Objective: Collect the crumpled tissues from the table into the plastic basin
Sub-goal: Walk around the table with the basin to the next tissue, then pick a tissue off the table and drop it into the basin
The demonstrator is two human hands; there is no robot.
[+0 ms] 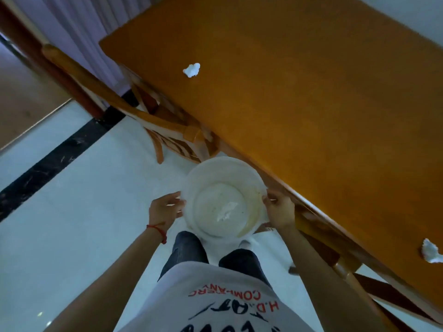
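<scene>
A single head-worn camera looks steeply down and forward from above the person's chest. The view is rolled, so the wooden table (299,104) runs diagonally from 11 o'clock to 5 o'clock. The white basin (224,173) sits close, just below centre, with the pale floor (72,224) filling 7 to 9 o'clock.

Shirt (215,295): "H.D.", "COMPANY", upside down

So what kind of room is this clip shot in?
Probably a home dining area: a long wooden table with matching wooden chairs pushed in, a pale tiled floor and a curtain behind.
</scene>
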